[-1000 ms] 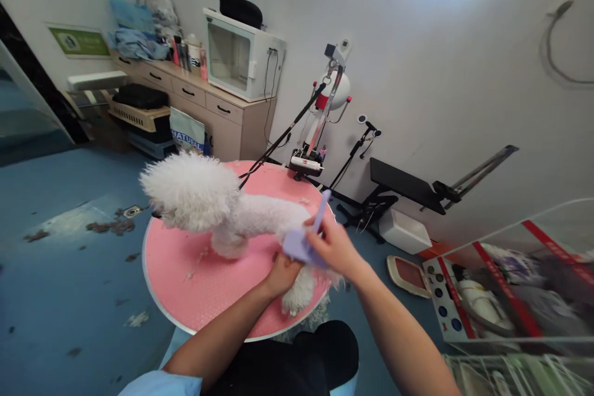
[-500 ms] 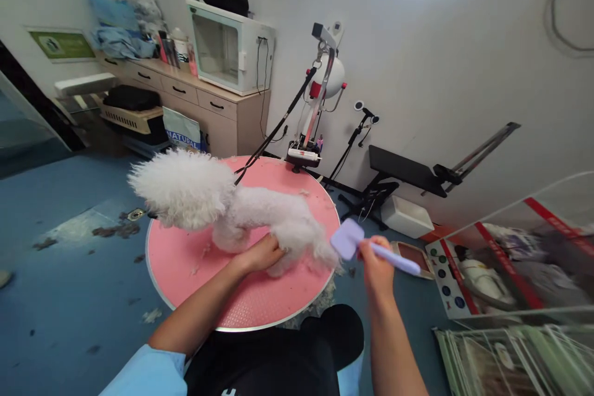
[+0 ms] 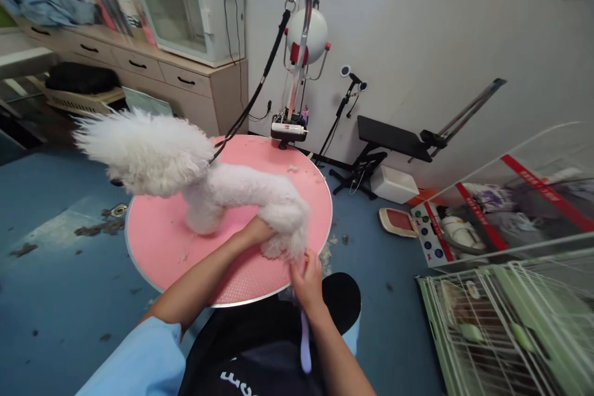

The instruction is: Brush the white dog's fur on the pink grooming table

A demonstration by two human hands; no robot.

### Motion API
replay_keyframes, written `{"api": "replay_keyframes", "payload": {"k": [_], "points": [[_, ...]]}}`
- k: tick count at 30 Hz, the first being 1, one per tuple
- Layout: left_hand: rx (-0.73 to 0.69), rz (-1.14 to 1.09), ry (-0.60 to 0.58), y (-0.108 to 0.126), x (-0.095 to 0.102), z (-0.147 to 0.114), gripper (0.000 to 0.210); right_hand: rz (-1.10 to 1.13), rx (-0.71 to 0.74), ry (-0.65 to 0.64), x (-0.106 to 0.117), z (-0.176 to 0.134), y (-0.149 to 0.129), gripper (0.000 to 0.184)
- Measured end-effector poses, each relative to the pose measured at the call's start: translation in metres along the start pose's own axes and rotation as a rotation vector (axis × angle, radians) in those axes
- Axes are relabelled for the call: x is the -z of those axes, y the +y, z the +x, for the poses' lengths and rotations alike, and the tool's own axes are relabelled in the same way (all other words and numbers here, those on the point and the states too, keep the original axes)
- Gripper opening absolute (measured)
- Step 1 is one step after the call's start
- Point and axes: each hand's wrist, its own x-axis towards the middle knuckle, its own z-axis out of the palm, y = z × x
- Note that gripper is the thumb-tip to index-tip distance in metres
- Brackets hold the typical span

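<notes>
A fluffy white dog (image 3: pixel 245 189) stands on a round pink grooming table (image 3: pixel 162 247), its head toward the left. My left hand (image 3: pixel 260 230) is wrapped around the dog's hind leg, with its fingers buried in the fur. At the lower end of that leg, by the table's near edge, is my right hand (image 3: pixel 308 278). It is closed around a lilac pet brush (image 3: pixel 305 346), whose handle hangs downward; the brush head is hidden. My right fingertips touch the shaggy fur of the leg.
A black lead (image 3: pixel 260 83) runs from the dog's neck to the metal grooming arm (image 3: pixel 302 31). A tool tray (image 3: pixel 288 131) is fixed at the table's back edge. Wire cages (image 3: pixel 487 322) stand at right. Clumps of hair (image 3: pixel 90 229) lie on the blue floor.
My right hand has moved left with the brush, from beside the table to the dog's hind leg, the handle now pointing down. The view has shifted; my left hand stays at the leg.
</notes>
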Motion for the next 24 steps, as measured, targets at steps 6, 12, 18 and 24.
{"api": "replay_keyframes", "payload": {"k": [6,12,18,24], "points": [[-0.017,0.007,0.07,0.018,-0.001,-0.002,0.037,-0.023,0.021,0.083,-0.025,0.004,0.015,0.044],[0.042,0.088,0.105,0.018,-0.002,-0.003,0.045,0.207,-0.439,-0.231,-0.044,-0.078,0.048,0.046],[0.182,0.278,-0.103,0.015,0.021,-0.019,0.064,0.026,-0.347,-0.73,-0.038,-0.111,0.046,0.041],[0.108,0.349,-0.176,0.008,0.018,-0.022,0.029,0.169,-0.566,-0.74,-0.011,-0.111,0.059,0.05]]}}
